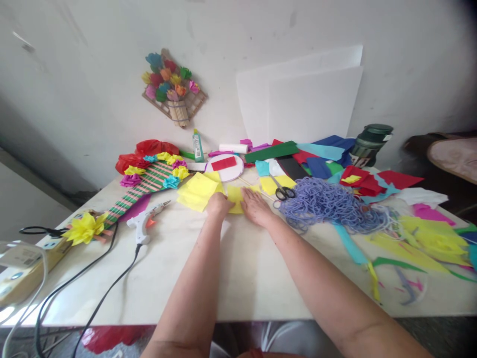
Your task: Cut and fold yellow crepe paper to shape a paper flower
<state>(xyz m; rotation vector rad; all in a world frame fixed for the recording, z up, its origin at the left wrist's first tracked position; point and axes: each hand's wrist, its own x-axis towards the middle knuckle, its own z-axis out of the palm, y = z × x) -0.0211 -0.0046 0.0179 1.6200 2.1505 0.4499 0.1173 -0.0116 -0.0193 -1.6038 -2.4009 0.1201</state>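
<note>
A small piece of yellow crepe paper point(235, 193) lies on the table between my two hands. My left hand point(219, 205) has its fingers bent and closed at the left edge of that piece. Lying flat across the right side of it is my right hand point(256, 205), fingers stretched out. Just left of my left hand are larger yellow sheets point(199, 190), stacked unevenly. Black-handled scissors point(283, 192) rest on another yellow piece point(266, 186), to the right of my right hand. A thin stick point(257, 189) lies behind the right hand.
A corded glue gun point(139, 224) and a flower-trimmed green guitar-shaped craft point(143, 181) lie left, near a power strip point(55, 253). A heap of purple yarn point(328, 204), coloured paper scraps point(428, 238) and a dark green jar point(372, 144) are right. Behind sits a white oval point(227, 174).
</note>
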